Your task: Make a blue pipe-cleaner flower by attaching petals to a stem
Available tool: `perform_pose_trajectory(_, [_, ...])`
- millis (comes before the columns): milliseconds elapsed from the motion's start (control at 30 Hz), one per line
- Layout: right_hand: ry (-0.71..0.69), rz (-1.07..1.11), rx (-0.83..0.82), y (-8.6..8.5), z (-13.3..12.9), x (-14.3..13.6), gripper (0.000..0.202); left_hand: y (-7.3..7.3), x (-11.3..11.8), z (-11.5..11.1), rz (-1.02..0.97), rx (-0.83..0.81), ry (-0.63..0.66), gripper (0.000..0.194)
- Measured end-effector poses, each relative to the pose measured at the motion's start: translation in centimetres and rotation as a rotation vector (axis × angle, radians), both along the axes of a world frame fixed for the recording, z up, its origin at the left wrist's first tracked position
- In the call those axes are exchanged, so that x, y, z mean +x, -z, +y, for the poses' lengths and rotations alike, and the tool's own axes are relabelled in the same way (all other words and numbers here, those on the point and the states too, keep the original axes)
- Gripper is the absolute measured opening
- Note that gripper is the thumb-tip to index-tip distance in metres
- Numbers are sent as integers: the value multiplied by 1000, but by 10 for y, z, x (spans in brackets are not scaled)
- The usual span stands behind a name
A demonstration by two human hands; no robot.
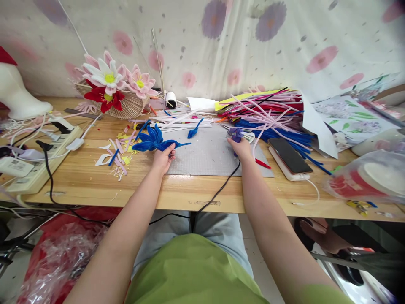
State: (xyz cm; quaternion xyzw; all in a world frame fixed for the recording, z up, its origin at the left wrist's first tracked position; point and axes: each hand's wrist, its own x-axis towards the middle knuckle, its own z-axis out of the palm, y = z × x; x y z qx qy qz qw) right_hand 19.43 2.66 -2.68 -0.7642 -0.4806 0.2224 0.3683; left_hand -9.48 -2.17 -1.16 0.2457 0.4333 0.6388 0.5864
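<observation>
Our left hand (163, 159) clamped on blue fuzzy flower (151, 140) — over grey mat's (202, 158) left edge, our right hand (241, 147) wrapped round purple corded tool (234, 134) at mat's right, hands well apart, loose blue petal (193, 131) between — phone (290, 155) further right.

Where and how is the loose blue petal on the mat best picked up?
I'd pinch the petal by its thin stem, coming from the right: the stem slants away to that side, and gripping there should spare the wider, fuzzy body.
</observation>
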Motion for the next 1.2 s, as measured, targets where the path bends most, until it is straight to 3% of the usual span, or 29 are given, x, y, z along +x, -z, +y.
perform_pose_trajectory(100, [95, 164, 151, 5, 0, -9, 40, 1, 1, 2, 15, 3, -18, 30])
perform_pose_trajectory(167, [28, 345, 272, 1, -8, -17, 41, 1, 1, 3, 27, -1, -43, 29])
perform_pose_trajectory(233, [-168, 520, 301, -5, -19, -29, 43, 2, 1, 5, 38, -6, -64, 27])
perform_pose_trajectory(333, [-522, 625, 169, -12, -35, -50, 44, 1, 3, 5, 60, -23, -83, 23])
perform_pose_trajectory(467, [-712, 592, 22, -12, -47, -71, 40, 1, 7, 3, 78, -46, -97, 15])
perform_pose_trajectory(833, [-675, 421, 24, -6, -46, -77, 41, 1, 10, 3, 112, -55, -105, 14])
perform_pose_trajectory(1200, [-679, 427, 58, -10, -49, -84, 44, 2, 11, 3, 116, -61, -121, 15])
